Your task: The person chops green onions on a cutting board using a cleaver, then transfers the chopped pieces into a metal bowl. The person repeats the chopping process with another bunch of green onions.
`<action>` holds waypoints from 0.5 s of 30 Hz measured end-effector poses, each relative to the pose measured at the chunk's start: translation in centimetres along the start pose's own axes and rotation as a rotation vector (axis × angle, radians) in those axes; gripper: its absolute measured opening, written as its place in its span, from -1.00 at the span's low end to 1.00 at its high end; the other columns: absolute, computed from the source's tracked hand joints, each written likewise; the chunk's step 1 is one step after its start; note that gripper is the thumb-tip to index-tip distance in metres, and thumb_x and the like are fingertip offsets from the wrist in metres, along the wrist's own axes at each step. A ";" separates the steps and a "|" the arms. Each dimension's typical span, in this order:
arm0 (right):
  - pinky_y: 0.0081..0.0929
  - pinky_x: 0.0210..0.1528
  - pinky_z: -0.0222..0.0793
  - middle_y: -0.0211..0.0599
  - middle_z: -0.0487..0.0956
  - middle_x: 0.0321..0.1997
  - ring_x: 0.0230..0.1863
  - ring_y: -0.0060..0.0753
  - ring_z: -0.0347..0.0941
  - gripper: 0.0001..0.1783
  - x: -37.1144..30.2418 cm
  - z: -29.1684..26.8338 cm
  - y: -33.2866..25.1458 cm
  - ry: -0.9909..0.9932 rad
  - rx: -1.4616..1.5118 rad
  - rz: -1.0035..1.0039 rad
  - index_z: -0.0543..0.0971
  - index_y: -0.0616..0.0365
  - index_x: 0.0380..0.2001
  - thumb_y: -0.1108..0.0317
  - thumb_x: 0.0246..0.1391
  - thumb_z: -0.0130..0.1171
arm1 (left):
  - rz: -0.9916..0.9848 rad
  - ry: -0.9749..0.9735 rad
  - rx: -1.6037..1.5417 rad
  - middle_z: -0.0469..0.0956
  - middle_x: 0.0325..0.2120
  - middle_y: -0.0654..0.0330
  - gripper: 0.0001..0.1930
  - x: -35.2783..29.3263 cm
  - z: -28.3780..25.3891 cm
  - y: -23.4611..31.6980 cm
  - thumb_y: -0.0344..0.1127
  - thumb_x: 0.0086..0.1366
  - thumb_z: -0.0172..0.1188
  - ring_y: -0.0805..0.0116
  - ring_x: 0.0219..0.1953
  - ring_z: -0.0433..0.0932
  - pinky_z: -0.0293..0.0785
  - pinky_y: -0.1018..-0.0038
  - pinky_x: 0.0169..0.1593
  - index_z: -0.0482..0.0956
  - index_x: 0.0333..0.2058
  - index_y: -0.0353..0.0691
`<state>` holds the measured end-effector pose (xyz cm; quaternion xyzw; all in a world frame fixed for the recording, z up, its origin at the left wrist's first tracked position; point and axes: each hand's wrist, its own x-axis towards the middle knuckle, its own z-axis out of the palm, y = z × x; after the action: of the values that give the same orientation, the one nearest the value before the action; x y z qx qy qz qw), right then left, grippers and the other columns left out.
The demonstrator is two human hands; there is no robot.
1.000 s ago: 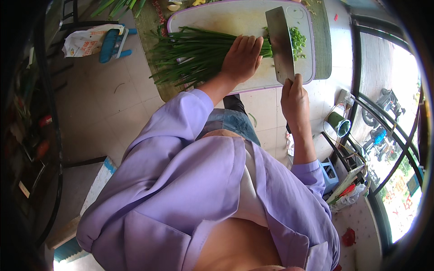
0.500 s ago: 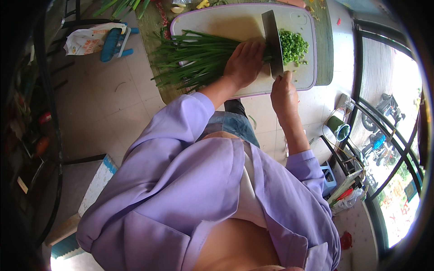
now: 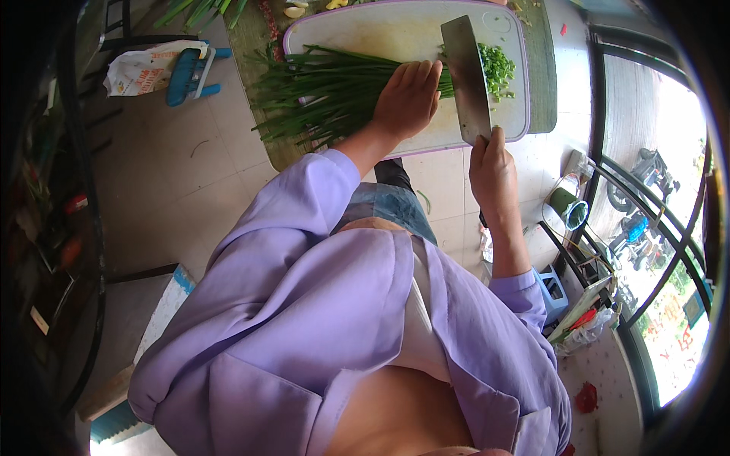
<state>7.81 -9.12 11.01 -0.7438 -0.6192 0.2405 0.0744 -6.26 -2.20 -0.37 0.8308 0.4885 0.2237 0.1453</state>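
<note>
A bundle of long green chives [image 3: 327,87] lies across a pale chopping board [image 3: 334,34] with a purple rim. My left hand [image 3: 409,99] is closed over the cut end of the bundle, pressing it to the board. In my right hand [image 3: 494,171] is the handle of a broad cleaver [image 3: 468,80]. Its blade leans so that its flat side shows, just right of the chives' end. To the right of the blade sits a heap of chopped chives [image 3: 498,67], partly hidden by the blade.
The board rests on a greenish table [image 3: 541,83], with garlic cloves [image 3: 295,11] by its far edge. Left of the table stand a blue stool [image 3: 186,76] and a white printed bag [image 3: 141,70]. A green bucket [image 3: 566,205] is on the right, near a dark-framed glass door.
The cleaver has shifted right and toward me, its blade now tilted to show more of its face. My left hand has moved slightly left, leaving a gap to the blade.
</note>
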 end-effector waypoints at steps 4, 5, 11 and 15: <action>0.00 -0.59 0.29 0.13 0.44 -0.69 -0.62 0.22 0.40 -0.84 -0.3 0.2 -0.1 -0.010 -0.033 -0.006 0.20 0.24 -0.39 0.39 0.14 -0.12 | 0.009 -0.003 0.037 0.33 -0.05 0.07 -0.52 0.0 0.0 0.1 -0.22 0.18 -0.01 0.14 0.03 0.28 0.14 0.29 0.15 0.26 0.07 -0.28; -0.01 -0.59 0.30 0.13 0.44 -0.70 -0.62 0.22 0.40 -0.85 -0.2 0.2 -0.2 -0.017 -0.047 -0.004 0.20 0.24 -0.39 0.39 0.14 -0.12 | 0.005 -0.011 0.040 0.33 -0.05 0.07 -0.52 0.0 -0.1 0.1 -0.21 0.18 -0.01 0.14 0.04 0.27 0.14 0.29 0.15 0.26 0.07 -0.29; 0.04 -0.54 0.33 0.16 0.47 -0.64 -0.56 0.24 0.43 -0.85 1.7 3.1 0.0 -0.058 -0.136 0.054 0.20 0.23 -0.36 0.37 0.11 -0.15 | -0.007 -0.046 0.116 0.34 -0.02 0.05 -0.53 -0.4 0.7 0.0 -0.20 0.18 -0.03 0.17 0.11 0.24 0.09 0.32 0.19 0.30 0.05 -0.29; 0.10 -0.50 0.26 0.26 0.45 -0.59 -0.52 0.35 0.36 -0.84 3.3 4.5 0.1 0.021 -0.053 0.080 0.22 0.21 -0.30 0.34 0.15 -0.14 | 0.012 -0.028 0.086 0.36 -0.05 0.06 -0.53 -0.2 0.6 -0.1 -0.18 0.16 -0.01 0.17 0.08 0.26 0.07 0.31 0.20 0.33 0.02 -0.29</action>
<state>6.23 -6.77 6.16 -0.7723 -0.5941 0.2192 0.0515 -6.12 -2.34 -1.02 0.8423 0.4905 0.1917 0.1146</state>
